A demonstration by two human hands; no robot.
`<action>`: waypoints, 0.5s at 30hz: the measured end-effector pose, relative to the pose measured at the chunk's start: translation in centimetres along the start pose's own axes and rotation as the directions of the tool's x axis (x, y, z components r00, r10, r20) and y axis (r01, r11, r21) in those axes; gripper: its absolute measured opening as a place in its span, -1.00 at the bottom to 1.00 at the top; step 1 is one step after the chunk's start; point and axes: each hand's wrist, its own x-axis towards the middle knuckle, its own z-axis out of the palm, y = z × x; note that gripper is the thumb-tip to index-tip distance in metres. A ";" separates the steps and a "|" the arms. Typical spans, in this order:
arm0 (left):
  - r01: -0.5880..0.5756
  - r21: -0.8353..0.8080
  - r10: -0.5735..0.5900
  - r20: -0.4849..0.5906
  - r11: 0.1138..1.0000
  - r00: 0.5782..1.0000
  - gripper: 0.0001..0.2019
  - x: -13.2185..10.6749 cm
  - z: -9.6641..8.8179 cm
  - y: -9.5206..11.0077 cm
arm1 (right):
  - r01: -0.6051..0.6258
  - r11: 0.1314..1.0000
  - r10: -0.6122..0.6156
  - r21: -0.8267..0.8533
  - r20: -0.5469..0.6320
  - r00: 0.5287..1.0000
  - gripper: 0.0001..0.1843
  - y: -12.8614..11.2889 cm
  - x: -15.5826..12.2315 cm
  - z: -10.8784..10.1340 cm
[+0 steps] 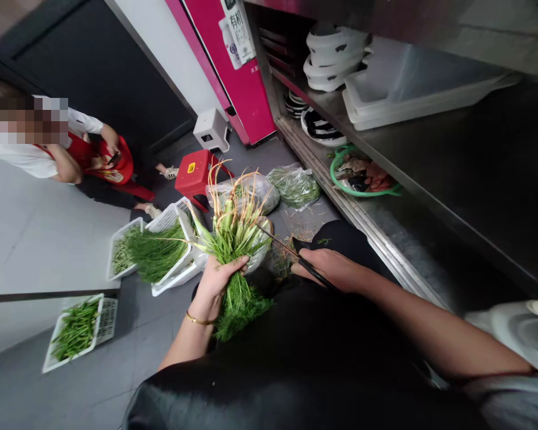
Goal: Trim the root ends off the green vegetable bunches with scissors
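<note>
My left hand [219, 278] is wrapped round a bunch of feathery fennel greens [235, 230]. The pale stems and long orange-brown roots point up and away, while the leafy tops [244, 307] hang below my fist. In my right hand [325, 267] is a pair of scissors [311, 272] with black handles. Their narrow dark blades reach left toward the stems, and the tips end close to the right side of the bunch. Whether the blades touch a stem, I cannot tell.
White baskets [179, 280] of greens stand left, another basket [103, 319] nearer. Bagged greens [296, 186], a red stool [196, 173] and a grey stool [211, 128] lie ahead. Metal shelving [412, 197] runs along the right. A seated person in a red apron [116, 161] is at left.
</note>
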 end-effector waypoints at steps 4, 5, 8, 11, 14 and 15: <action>-0.033 0.032 0.033 0.016 0.999 0.999 -0.77 0.1 0.0 -0.1 | -0.002 1.000 0.002 0.015 -0.011 1.000 -0.54 0.0 0.3 0.1; -0.035 0.033 0.035 0.017 0.999 0.999 -0.77 0.1 -0.1 -0.1 | -0.004 1.000 0.004 0.019 -0.013 1.000 -0.54 0.0 0.3 0.2; -0.024 0.042 0.023 0.016 0.999 1.000 -0.76 0.1 -0.1 -0.1 | 0.010 1.000 -0.010 0.029 -0.005 1.000 -0.56 0.2 0.0 0.2; 0.009 0.015 -0.009 0.012 1.000 1.000 -0.77 0.0 0.1 0.1 | 0.043 0.998 -0.044 0.037 0.008 0.999 -0.59 0.5 -0.4 0.1; 0.027 -0.043 -0.027 0.000 0.999 1.000 -0.78 -0.1 0.4 0.6 | 0.033 0.998 -0.034 0.053 0.019 0.999 -0.60 0.6 -0.8 -0.3; 0.026 -0.054 -0.026 -0.002 0.998 1.000 -0.78 -0.1 0.5 0.7 | 0.028 0.998 -0.029 0.053 0.026 0.999 -0.60 0.6 -0.8 -0.4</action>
